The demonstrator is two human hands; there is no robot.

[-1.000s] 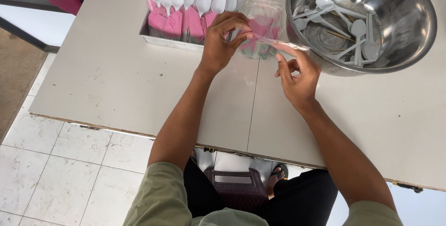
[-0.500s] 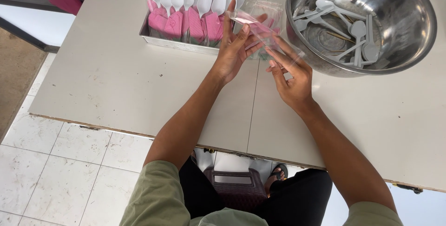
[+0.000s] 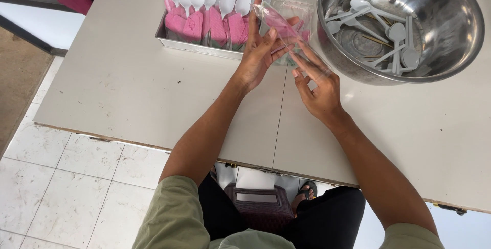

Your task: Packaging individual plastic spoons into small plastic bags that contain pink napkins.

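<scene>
Tabletop (image 3: 117, 85), pale and scuffed, fills most of the view, with a seam running down it between the two arms. Next in size is the steel bowl (image 3: 440, 49) at the upper right, holding a loose heap of white plastic spoons (image 3: 394, 37). Left of it sits a metal tray (image 3: 197, 46) packed with upright finished packs, each a white spoon over a pink napkin (image 3: 192, 24). Between tray and bowl lies a small stack of empty clear bags (image 3: 299, 11).

Both hands meet just above the table, in front of the tray. The left hand (image 3: 258, 57) is cupped around a clear sleeve (image 3: 286, 26) with a pink napkin inside it, fingers pressing its upper part. The right hand (image 3: 319, 88) pinches the sleeve's lower end between thumb and extended fingers, the palm otherwise slack. The sleeve is tilted, its top toward the tray, off the table.

Judging from this, the thin film is slippery, so a loose pinch could let the napkin slide out or the sleeve crumple; the right wrist also sits close to the bowl's rim, and a nudge could shift it
</scene>
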